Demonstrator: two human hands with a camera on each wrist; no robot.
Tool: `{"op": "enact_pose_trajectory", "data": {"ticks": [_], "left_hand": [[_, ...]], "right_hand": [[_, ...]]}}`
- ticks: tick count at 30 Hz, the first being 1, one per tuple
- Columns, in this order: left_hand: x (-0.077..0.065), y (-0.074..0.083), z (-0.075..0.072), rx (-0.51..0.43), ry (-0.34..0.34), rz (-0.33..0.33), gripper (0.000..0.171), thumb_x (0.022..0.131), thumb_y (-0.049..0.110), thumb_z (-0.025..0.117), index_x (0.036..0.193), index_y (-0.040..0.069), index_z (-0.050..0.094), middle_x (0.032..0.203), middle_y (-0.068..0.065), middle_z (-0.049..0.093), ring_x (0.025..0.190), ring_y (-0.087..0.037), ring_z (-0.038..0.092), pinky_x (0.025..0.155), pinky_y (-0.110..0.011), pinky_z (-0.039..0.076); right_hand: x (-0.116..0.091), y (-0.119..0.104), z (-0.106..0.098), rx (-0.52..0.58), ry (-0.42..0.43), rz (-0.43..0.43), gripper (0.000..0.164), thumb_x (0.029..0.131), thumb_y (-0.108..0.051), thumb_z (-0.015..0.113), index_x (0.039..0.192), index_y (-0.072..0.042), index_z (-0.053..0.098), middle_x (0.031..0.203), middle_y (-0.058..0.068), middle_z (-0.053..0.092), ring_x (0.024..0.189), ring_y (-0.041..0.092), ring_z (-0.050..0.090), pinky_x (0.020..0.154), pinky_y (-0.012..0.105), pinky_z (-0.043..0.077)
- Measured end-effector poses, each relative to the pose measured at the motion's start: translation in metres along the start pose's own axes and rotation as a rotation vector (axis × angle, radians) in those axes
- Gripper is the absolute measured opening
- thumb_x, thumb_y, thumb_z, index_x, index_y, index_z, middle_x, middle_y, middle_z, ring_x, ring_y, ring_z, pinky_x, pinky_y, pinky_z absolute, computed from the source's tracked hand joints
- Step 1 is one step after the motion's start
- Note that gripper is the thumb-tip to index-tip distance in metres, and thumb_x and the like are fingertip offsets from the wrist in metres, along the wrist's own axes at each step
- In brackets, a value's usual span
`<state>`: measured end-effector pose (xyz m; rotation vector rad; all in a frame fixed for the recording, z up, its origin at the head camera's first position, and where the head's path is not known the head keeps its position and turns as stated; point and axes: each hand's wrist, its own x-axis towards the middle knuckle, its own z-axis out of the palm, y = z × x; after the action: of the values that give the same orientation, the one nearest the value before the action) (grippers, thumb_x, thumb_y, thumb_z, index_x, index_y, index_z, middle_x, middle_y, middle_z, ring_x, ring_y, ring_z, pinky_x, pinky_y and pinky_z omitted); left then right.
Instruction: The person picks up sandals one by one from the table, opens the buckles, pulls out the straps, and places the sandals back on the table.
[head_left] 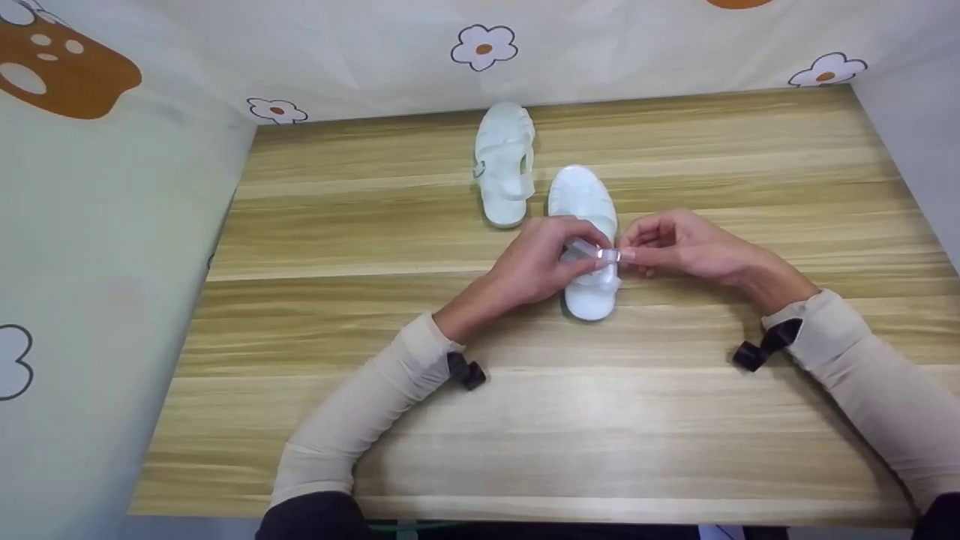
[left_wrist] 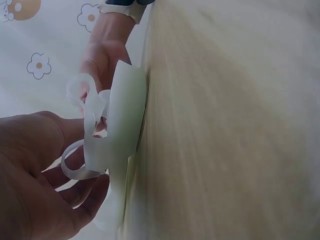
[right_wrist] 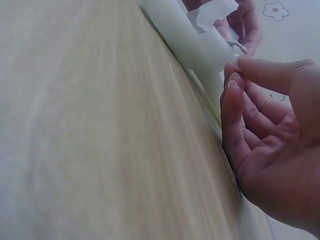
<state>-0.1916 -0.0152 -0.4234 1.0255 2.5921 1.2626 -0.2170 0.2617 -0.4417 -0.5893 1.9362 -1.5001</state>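
Working the strap (head_left: 583,246) at its buckle (head_left: 609,256) appears to be the step in hand on the near sandal (head_left: 579,193), which is set sole-down on the desk (head_left: 525,427) with its toe toward the back wall (head_left: 375,52). The strap is gripped by curled fingers of the left hand (head_left: 540,255); a part just beside the buckle, probably the strap's end, is pinched narrowly by the right hand (head_left: 697,244). Whether the strap is fastened cannot be told. The buckle is best held steady and flat, with the strap drawn straight rather than twisted, and the sole kept from being lifted. To the left and farther back, the 2nd sandal (head_left: 501,161) is placed near the desk's back edge, so leftward room is limited there; open wood is left on the right and toward the front edge.
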Motion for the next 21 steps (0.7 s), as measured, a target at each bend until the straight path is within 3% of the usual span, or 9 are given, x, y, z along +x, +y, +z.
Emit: {"op": "enact_pose_trajectory", "data": {"ticks": [11,21], "left_hand": [[0.0004,0.003,0.0016,0.096,-0.023,-0.012,0.02,0.101,0.023,0.079,0.118,0.014,0.081,0.117,0.002,0.082,0.114,-0.009,0.073,0.103,-0.025,0.054],[0.0007,0.0036,0.0027,0.142,-0.032,-0.003,0.019,0.103,0.023,0.077,0.119,0.014,0.081,0.118,0.003,0.082,0.116,-0.011,0.074,0.104,-0.029,0.055]], "right_hand": [[0.0006,0.002,-0.0009,0.07,-0.041,-0.032,0.022,0.107,-0.009,0.067,0.112,0.012,0.065,0.098,0.004,0.071,0.085,0.013,0.065,0.075,0.024,0.058],[0.0013,0.0031,-0.002,0.083,-0.057,-0.023,0.023,0.107,-0.01,0.067,0.114,0.012,0.065,0.102,0.005,0.075,0.093,0.012,0.07,0.079,0.025,0.06]]}}
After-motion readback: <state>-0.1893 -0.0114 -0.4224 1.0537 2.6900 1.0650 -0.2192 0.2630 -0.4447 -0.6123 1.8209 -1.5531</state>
